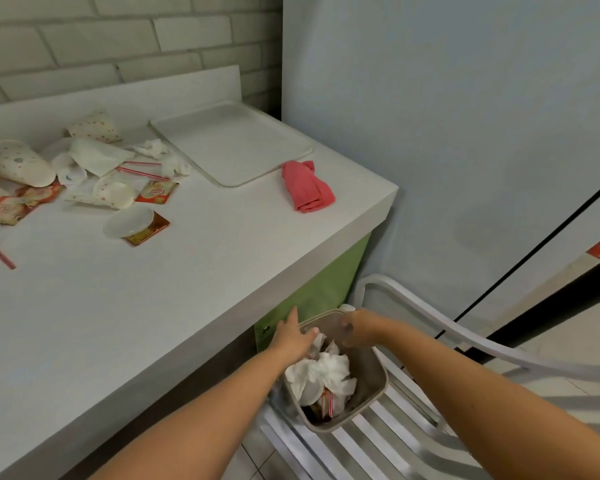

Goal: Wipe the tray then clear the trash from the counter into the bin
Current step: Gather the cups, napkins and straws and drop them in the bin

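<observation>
On the chair, head view: the bin (366,372) is set on the seat of a white slatted chair (388,441), just beside the end of the counter (153,306) and lower than its top.
Bin contents: crumpled white tissue (321,374) is piled on top; a striped straw (330,405) and printed packets are seen underneath.
Left hand (293,336): it is held over the bin's left rim with the fingers fairly straight and close together, and nothing is gripped. The fingertips are pointed toward the green cabinet front (326,282).
Right hand (355,329): it is reached over the far rim of the bin with the fingers bent downward. It is blurred, so whether anything is held cannot be told.
Tray (232,143): it is laid flat at the far right corner of the counter, close to the raised back edge.
Cloth (307,187): a pink cloth is bunched on the counter just beside the tray's near right corner, close to the counter's end.
Trash on the counter: to the left of the tray, paper cups (18,162) are lying on their sides among crumpled napkins (155,148), two straws (142,169) and orange wrappers (156,192). A clear plastic lid (129,221) is rested partly on another wrapper, nearer the front.
Wall: pale brick tiles (118,39) are seen behind the counter.
</observation>
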A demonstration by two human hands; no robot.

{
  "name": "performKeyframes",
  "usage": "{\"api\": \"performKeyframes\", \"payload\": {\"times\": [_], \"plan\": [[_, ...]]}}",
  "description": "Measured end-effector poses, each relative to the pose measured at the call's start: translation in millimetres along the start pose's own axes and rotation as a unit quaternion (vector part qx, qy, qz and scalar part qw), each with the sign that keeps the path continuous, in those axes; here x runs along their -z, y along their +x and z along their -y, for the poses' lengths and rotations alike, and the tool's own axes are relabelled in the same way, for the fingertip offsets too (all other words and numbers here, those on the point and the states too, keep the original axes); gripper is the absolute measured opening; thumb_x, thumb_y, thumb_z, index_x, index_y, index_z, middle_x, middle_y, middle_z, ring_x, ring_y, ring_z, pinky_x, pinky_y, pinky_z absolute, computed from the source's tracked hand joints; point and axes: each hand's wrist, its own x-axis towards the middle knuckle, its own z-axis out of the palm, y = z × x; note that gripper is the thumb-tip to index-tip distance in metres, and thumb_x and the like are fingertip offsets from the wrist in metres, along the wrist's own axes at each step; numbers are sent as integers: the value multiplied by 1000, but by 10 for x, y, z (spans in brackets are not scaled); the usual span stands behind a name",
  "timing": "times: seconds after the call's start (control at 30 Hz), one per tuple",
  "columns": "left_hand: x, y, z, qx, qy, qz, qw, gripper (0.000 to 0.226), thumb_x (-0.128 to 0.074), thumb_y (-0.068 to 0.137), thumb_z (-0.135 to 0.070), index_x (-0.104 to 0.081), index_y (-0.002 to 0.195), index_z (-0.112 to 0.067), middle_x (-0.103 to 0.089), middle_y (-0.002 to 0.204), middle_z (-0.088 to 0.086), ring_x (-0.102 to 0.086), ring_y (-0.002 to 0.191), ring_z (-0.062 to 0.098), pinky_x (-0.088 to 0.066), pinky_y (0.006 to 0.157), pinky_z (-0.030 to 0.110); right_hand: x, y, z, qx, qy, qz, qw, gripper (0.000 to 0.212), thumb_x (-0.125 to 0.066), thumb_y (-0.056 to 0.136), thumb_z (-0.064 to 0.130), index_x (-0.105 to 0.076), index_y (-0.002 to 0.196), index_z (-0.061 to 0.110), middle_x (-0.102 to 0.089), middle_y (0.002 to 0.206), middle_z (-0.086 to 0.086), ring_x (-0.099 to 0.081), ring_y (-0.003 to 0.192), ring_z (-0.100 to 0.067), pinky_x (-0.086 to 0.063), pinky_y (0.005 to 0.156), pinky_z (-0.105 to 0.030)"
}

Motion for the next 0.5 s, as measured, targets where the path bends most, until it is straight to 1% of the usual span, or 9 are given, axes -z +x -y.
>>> {"api": "performKeyframes", "payload": {"times": [0.13,0.2,0.23,0.27,0.3,0.37,0.4,0.43,0.5], "plan": [[157,-24,-103,-43,68,-22,997,60,-47,96,-22,-19,148,-13,-24,150,16,-27,139,30,-26,112,34,138,92,111,5,-1,6,1000,38,-50,94,22,-53,127,5,-56,128,-13,-55,116,-30,-46,97,-36],[254,-73,-190,-71,102,-30,992,54,-48,95,-17,-28,145,-13,-34,144,15,-38,132,29,-34,107,34,248,94,204,1,-15,7,1000,43,-53,92,29,-52,128,5,-57,127,-13,-56,115,-31,-48,96,-38],[314,-105,-228,-87,115,-36,989,51,-48,94,-15,-32,142,-12,-40,140,15,-44,127,28,-38,103,33,306,85,263,-7,-24,9,1000,46,-56,90,31,-51,129,6,-57,127,-13,-57,112,-30,-50,92,-38],[382,-160,-273,-101,126,-40,986,47,-48,94,-13,-37,140,-11,-46,136,14,-49,122,27,-41,99,32,376,72,333,-15,-32,15,999,49,-59,88,31,-50,130,7,-59,125,-13,-61,105,-29,-52,85,-37],[459,-213,-309,-113,131,-46,984,42,-47,94,-12,-43,136,-11,-50,132,13,-52,116,25,-42,95,31,454,49,409,-21,-40,26,999,51,-61,87,32,-51,131,7,-61,120,-14,-65,92,-27,-54,77,-35],[622,-316,-374,-131,123,-62,982,31,-46,94,-11,-55,123,-10,-58,123,12,-59,102,23,-45,88,30,636,-9,569,-31,-54,58,996,50,-62,88,29,-51,131,4,-66,110,-14,-64,64,-22,-54,64,-31],[725,-383,-394,-143,115,-75,980,25,-46,94,-11,-59,115,-9,-61,118,13,-61,97,25,-48,84,32,737,-49,672,-31,-55,70,996,47,-59,91,26,-50,131,2,-66,100,-13,-61,57,-20,-53,63,-31],[832,-451,-411,-155,110,-91,978,22,-45,93,-9,-62,107,-7,-63,112,14,-63,94,27,-49,82,33,838,-89,778,-28,-58,73,995,44,-56,93,24,-49,130,1,-64,88,-11,-59,54,-19,-54,65,-32],[1042,-568,-421,-172,113,-137,969,23,-43,91,-3,-64,101,-7,-64,107,12,-63,92,27,-49,77,31,1041,-192,987,-10,-71,62,995,39,-55,94,24,-52,123,-1,-61,73,-9,-59,52,-18,-53,67,-32]]}}
